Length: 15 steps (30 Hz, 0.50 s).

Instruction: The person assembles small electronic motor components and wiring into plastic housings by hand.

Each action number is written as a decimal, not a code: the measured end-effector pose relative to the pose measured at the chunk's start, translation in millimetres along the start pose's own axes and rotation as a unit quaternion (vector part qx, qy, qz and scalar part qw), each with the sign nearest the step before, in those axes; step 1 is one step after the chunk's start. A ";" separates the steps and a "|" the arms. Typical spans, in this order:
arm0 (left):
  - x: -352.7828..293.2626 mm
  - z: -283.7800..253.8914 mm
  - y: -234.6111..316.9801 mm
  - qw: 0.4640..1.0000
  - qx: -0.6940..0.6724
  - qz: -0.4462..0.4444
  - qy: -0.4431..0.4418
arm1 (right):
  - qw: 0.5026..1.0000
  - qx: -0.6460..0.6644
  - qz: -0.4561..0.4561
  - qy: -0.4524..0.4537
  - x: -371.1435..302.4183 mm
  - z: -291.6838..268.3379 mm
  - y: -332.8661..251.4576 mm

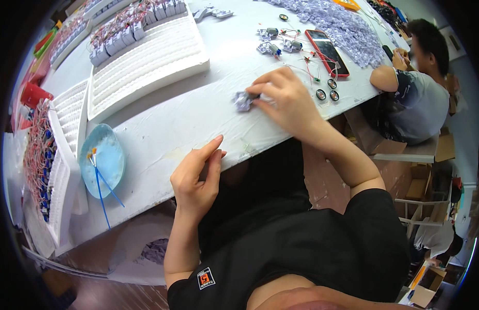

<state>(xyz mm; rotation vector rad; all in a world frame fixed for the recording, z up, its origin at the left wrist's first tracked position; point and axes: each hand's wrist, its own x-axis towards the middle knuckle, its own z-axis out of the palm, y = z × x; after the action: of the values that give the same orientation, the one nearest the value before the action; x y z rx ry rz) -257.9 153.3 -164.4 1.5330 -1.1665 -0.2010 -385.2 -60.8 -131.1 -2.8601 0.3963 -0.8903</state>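
My right hand (287, 98) reaches over the table with thumb and fingers pinched on a small light-grey plastic part (242, 102). Something dark shows at the part's edge by my fingertips, too small to make out. My left hand (194, 178) is near the table's front edge, index finger extended and thumb slightly apart from it; I see nothing between them. Just beyond my right hand lie grey parts fitted with small motors (270, 49), thin wires, and small round black speakers (333, 95).
White ridged foam trays (146, 67) fill the left, some loaded with wired grey units (120, 44). A blue dish (107, 155) holds two brushes. A red-edged phone (327, 53) and a heap of grey parts (337, 28) lie at the back right. Another person (415, 98) sits right.
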 end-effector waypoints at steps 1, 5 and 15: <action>-0.5 1.9 -1.3 1.000 -0.005 0.005 0.016 | 1.000 0.012 -0.013 -0.020 0.5 0.8 -10.6; -5.4 4.0 -1.1 0.996 -0.051 -0.009 0.071 | 0.997 0.036 -0.055 -0.045 2.4 12.0 -39.5; 10.5 0.3 6.4 0.988 0.147 -0.011 0.049 | 0.988 0.135 -0.042 -0.058 11.5 4.0 -37.9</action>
<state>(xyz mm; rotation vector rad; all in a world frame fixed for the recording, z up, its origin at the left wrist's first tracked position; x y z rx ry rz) -256.5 146.1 -154.5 1.7924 -1.1380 0.0348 -365.8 -27.5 -120.9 -2.6761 0.1319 -0.7238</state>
